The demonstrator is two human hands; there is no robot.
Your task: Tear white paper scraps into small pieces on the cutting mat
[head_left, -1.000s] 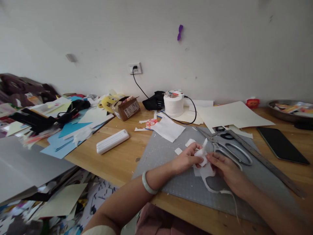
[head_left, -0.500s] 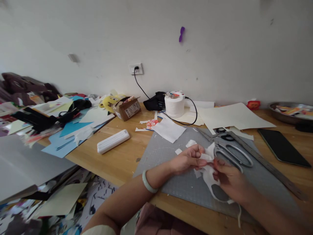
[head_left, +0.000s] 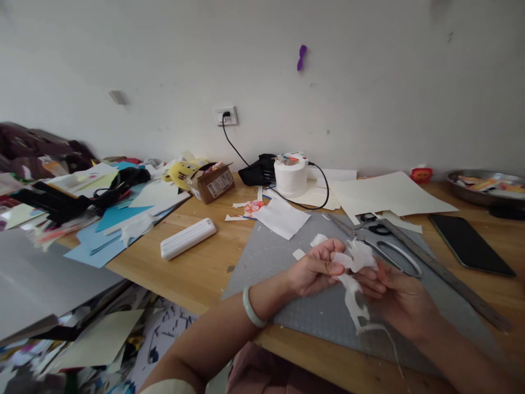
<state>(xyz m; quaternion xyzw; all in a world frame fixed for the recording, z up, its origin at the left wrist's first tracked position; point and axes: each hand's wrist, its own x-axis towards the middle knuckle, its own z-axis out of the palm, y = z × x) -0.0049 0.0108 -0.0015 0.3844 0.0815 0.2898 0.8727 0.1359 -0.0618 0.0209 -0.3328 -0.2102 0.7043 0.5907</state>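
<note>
Rips look the likeliest trouble for the limp, ragged white piece of thin, tissue-like material (head_left: pixel 361 256), which the person holds up over the middle of the translucent grey gridded cutting mat (head_left: pixel 262 262). Its lower part narrows around open gaps, so hands pulling apart could split it there. A slender white cord-like tail (head_left: pixel 391 342) dangles towards the mat's near edge; a moving forearm might snag it and drag the piece askew.

As for grip, the left hand (head_left: pixel 316 269) pinches the piece's left side narrowly between thumb and bent fingers. The right hand (head_left: pixel 400 293) has its thumb and fingers curled close at the opposite side, but blur keeps me from telling how firmly they close, or whether they pinch at all.

Farther out, the silver metal scissors (head_left: pixel 356 232) lie on the mat towards its far edge, a handle partly behind the right hand; a careless knuckle could knock them. The long grey metal ruler (head_left: pixel 435 268) slants along the mat's right side. Two small white scraps (head_left: pixel 298 254) sit left of the fingers and could get swept off towards the pale wooden tabletop's near edge (head_left: pixel 176 279).
</note>
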